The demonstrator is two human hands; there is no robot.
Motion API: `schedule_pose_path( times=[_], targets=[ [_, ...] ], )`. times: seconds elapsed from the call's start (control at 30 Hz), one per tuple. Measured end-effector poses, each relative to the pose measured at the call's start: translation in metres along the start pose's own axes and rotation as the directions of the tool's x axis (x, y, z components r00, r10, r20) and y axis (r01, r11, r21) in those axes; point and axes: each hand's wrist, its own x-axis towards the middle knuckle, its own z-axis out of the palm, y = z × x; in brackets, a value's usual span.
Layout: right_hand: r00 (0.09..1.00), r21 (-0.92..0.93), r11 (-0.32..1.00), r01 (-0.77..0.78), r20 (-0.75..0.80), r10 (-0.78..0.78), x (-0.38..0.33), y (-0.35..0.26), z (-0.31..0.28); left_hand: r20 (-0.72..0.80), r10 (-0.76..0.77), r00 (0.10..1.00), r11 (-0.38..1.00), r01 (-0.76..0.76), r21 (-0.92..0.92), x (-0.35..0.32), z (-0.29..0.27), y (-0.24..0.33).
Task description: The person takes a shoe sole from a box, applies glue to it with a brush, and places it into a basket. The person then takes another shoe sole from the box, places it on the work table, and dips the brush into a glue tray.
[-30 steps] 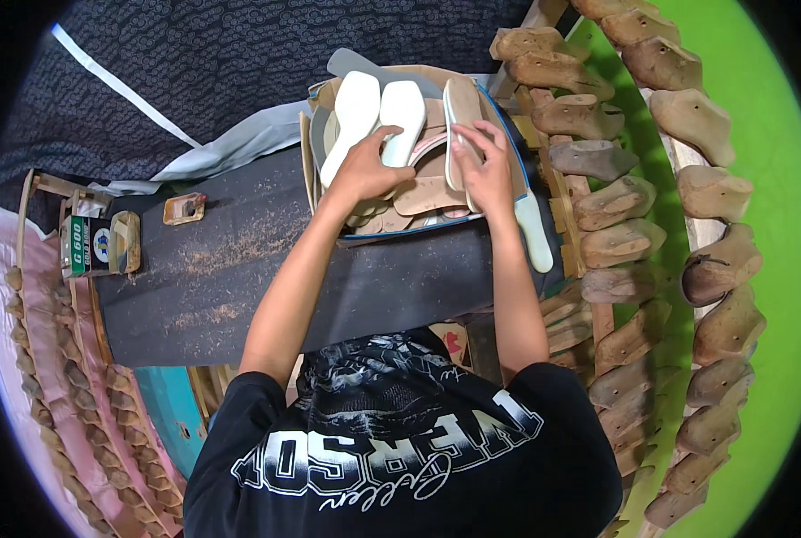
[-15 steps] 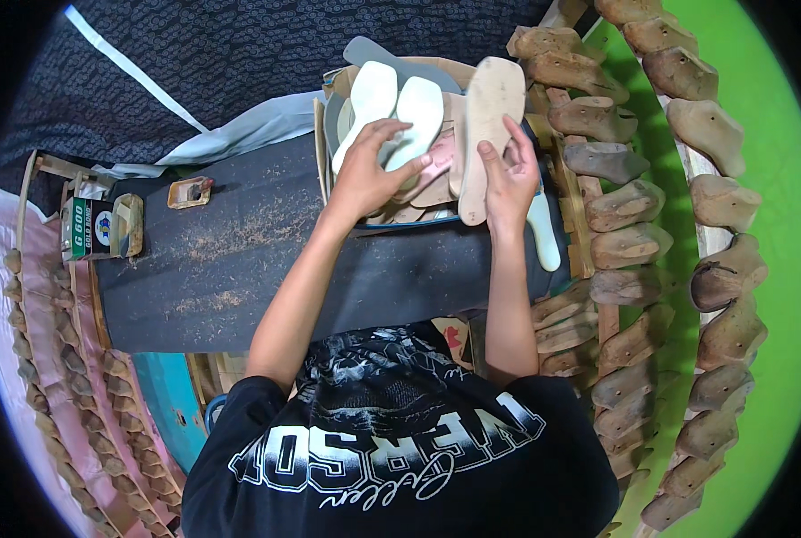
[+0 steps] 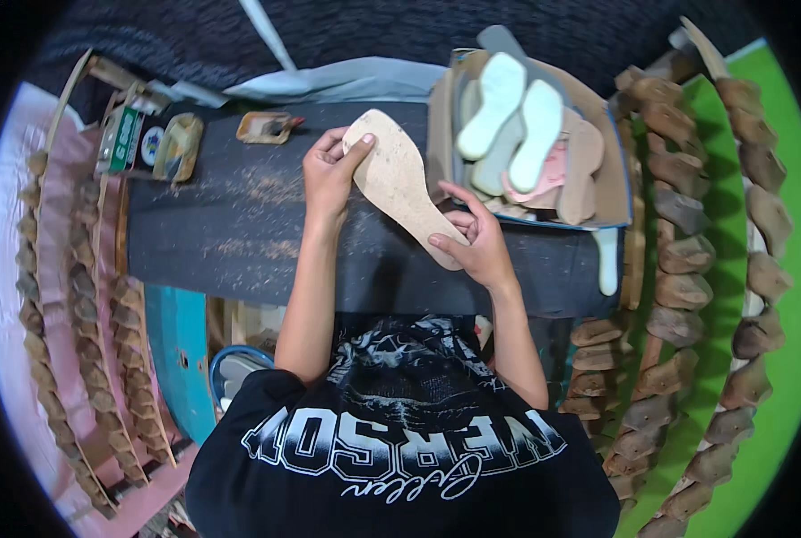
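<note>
Between my two hands is a tan insole (image 3: 400, 184), held slanting above the dark worktable, its broad end up and to the left. My left hand (image 3: 333, 175) grips the edge of the broad end, thumb on top. Pinching the narrow end, my right hand (image 3: 479, 240) has its thumb on the upper face and its index finger stretched out. Right of the insole stands a cardboard box (image 3: 608, 161) filled with loose soles. A pale green sole (image 3: 538, 130) lies on top there, with a pink piece (image 3: 551, 167) and a brown sole (image 3: 581, 170) beside it.
Shavings are scattered over the dark worktable (image 3: 212, 260). A small tray (image 3: 264, 128) sits at its back, with a green tin (image 3: 121, 142) and a yellowish container (image 3: 179, 148) at the left. Wooden shoe lasts (image 3: 678, 291) hang in rows on both sides.
The tan insole has come away from over the box to the middle of the table. My left hand has left the box's soles and taken hold of its broad end. The view has turned left.
</note>
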Motion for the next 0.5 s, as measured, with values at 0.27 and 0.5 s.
schedule_pose_path(
  times=[0.27,0.5],
  targets=[
    [0.974,-0.033,0.990,-0.139,-0.183,0.131,0.051,0.076,0.099,-0.190,-0.154,0.970,0.980,0.175,0.095,-0.017,-0.198,0.007],
    [0.924,-0.032,0.959,-0.283,-0.279,0.263,0.093,0.132,0.209,-0.216,-0.194,0.957,0.885,0.265,0.383,-0.027,-0.359,-0.007]
  ],
)
